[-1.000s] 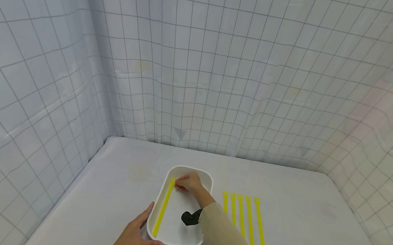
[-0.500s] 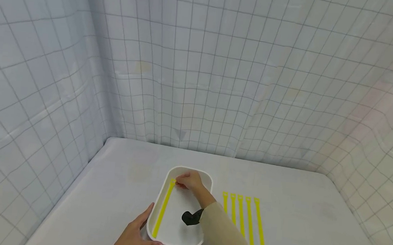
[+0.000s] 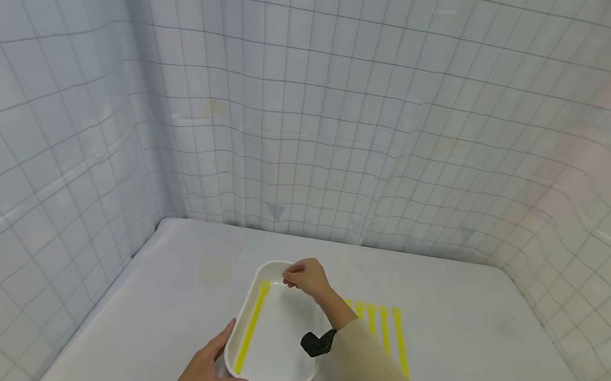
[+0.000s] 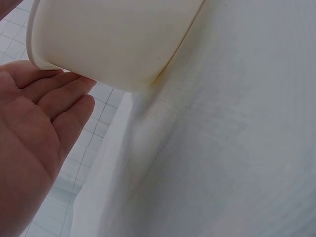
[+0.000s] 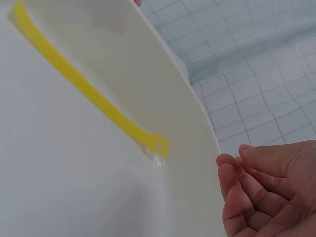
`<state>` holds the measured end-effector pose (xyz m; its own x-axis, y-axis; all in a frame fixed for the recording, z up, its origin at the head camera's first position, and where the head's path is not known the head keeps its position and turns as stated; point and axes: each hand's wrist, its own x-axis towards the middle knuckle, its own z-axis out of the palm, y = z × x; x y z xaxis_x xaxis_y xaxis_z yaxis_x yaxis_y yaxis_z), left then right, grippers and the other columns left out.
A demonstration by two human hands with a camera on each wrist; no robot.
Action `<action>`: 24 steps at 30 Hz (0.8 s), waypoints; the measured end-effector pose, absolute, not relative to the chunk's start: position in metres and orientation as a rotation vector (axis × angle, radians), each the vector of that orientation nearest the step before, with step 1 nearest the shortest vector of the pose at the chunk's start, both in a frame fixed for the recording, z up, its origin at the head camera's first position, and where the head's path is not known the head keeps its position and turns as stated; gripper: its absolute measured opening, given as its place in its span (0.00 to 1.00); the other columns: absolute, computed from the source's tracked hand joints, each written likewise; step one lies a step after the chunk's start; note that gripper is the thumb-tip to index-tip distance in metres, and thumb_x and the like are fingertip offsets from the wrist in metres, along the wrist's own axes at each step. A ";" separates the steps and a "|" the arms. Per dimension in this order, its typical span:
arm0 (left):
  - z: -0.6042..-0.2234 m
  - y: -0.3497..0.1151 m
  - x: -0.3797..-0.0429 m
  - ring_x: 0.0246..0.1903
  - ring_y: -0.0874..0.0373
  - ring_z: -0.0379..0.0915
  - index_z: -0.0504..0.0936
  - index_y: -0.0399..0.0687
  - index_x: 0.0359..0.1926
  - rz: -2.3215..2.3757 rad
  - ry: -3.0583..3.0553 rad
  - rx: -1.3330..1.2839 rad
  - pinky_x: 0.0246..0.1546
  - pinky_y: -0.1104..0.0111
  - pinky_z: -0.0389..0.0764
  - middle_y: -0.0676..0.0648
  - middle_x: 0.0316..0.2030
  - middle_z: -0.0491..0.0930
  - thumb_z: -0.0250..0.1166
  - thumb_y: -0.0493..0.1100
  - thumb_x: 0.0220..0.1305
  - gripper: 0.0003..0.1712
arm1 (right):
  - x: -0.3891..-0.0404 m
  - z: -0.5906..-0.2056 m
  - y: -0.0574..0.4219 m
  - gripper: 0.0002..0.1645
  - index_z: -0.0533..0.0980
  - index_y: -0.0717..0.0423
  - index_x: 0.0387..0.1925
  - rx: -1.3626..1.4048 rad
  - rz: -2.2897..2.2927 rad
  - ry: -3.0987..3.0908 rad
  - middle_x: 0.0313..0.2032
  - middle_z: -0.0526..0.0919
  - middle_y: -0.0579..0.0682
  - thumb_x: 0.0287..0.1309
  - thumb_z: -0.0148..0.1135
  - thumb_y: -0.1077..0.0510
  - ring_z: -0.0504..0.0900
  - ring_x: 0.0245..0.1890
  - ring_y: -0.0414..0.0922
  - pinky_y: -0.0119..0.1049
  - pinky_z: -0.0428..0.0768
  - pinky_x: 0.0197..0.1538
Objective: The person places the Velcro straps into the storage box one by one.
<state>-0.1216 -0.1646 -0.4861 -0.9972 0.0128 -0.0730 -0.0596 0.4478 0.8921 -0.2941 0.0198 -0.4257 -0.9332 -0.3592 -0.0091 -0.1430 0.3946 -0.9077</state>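
Note:
In the head view a white tray [image 3: 280, 347] lies on the white-covered table. Along its left inner wall runs a yellow cable strap [image 3: 251, 328], its slotted head at the far end. My left hand [image 3: 206, 367] holds the tray's near left corner, thumb at the front rim and fingers along the left side. My right hand [image 3: 306, 276] hovers over the tray's far end, fingers loosely curled with nothing between them. In the right wrist view the strap's slotted head [image 5: 159, 145] rests low against the wall, apart from the fingers.
Several more yellow straps [image 3: 399, 335] lie in a row right of the tray, partly hidden by the right sleeve [image 3: 375, 363]. A black wrist camera [image 3: 317, 344] hangs over the tray. Grid-patterned curtains [image 3: 310, 125] enclose the table.
My right hand has let go of the strap's head and lifted up and to the right. The strap stays in the tray. My left hand keeps its place on the corner.

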 end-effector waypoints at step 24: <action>-0.485 -0.168 -0.121 0.62 0.39 0.54 0.50 0.38 0.70 1.658 2.565 -0.024 0.55 0.50 0.65 0.36 0.65 0.57 0.78 0.51 0.35 0.65 | -0.288 -0.423 0.089 0.08 0.80 0.68 0.34 -0.341 -1.764 2.572 0.28 0.83 0.54 0.55 0.61 0.64 0.81 0.28 0.47 0.37 0.80 0.36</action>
